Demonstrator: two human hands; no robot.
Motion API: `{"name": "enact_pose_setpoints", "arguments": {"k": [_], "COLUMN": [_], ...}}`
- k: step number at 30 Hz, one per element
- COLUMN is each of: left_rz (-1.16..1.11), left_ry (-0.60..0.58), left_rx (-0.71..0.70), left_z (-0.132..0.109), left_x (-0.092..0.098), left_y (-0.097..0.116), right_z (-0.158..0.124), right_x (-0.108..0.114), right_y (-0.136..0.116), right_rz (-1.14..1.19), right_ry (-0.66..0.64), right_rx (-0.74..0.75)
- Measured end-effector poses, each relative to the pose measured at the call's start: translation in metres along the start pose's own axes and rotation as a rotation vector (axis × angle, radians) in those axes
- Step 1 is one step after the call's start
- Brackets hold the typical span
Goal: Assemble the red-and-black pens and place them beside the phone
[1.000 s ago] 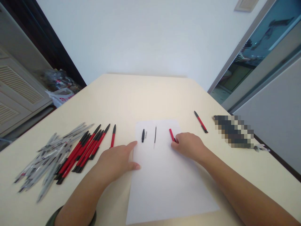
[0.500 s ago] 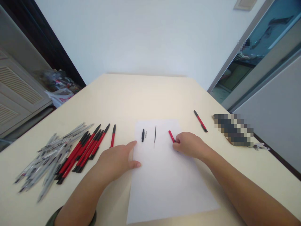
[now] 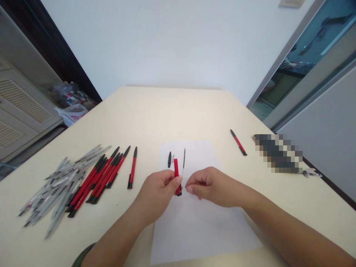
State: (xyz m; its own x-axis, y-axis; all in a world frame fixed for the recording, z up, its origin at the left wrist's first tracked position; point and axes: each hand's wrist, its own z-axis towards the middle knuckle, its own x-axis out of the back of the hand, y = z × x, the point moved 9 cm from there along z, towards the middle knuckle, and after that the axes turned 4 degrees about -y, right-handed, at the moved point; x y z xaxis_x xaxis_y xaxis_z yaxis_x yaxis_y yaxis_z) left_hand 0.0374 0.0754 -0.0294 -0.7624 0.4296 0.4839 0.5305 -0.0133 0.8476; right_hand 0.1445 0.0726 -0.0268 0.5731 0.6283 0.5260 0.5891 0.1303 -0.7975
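Observation:
My left hand (image 3: 158, 193) grips a red pen barrel (image 3: 176, 167) with a black clip end, held upright above a white sheet of paper (image 3: 200, 230). To its right, my right hand (image 3: 211, 187) is closed with fingers curled and the thumb drawn in; no object shows in it. A thin ink refill (image 3: 184, 158) lies on the paper beyond the hands. Left of it are a black pen tip section (image 3: 169, 159) and a small spring (image 3: 172, 158), partly beside the barrel.
Left of the paper lie one red-and-black pen (image 3: 134, 167), a pile of similar pens (image 3: 102, 178) and a heap of clear pens or refills (image 3: 58, 189). Another red-and-black pen (image 3: 238, 142) rests at the right, near a blurred item (image 3: 278, 154) by the table edge.
The red barrel has passed from my right hand to my left and now stands upright. My left hand moved right and closed around it; my right hand came left and lower.

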Motion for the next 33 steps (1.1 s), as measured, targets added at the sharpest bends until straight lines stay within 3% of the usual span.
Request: {"name": "enact_pose_setpoints", "arguments": {"k": [5, 8, 14, 19, 24, 29, 33], "left_rz": [0.326, 0.391, 0.464, 0.48, 0.497, 0.514, 0.482], "left_ry": [0.063, 0.044, 0.039, 0.034, 0.034, 0.061, 0.096], "left_rx": [0.083, 0.092, 0.079, 0.085, 0.071, 0.041, -0.029], "left_z": [0.008, 0.011, 0.013, 0.013, 0.012, 0.01, 0.007], "left_x": [0.017, 0.017, 0.014, 0.014, 0.013, 0.014, 0.013], "left_y": [-0.023, -0.031, -0.031, -0.03, -0.027, -0.018, -0.004], "right_z": [0.018, 0.04, 0.085, 0.1, 0.094, 0.066, 0.039], "right_x": [0.051, 0.065, 0.062, 0.059, 0.057, 0.066, 0.085], "right_y": [0.039, 0.041, 0.03, 0.029, 0.024, 0.023, 0.018], "right_rz": [-0.136, -0.379, -0.642, -0.701, -0.654, -0.529, 0.008], "right_ry": [0.202, 0.259, 0.242, 0.176, 0.113, 0.127, 0.299], "right_rx": [-0.234, -0.307, -0.362, -0.366, -0.279, -0.188, 0.01]}}
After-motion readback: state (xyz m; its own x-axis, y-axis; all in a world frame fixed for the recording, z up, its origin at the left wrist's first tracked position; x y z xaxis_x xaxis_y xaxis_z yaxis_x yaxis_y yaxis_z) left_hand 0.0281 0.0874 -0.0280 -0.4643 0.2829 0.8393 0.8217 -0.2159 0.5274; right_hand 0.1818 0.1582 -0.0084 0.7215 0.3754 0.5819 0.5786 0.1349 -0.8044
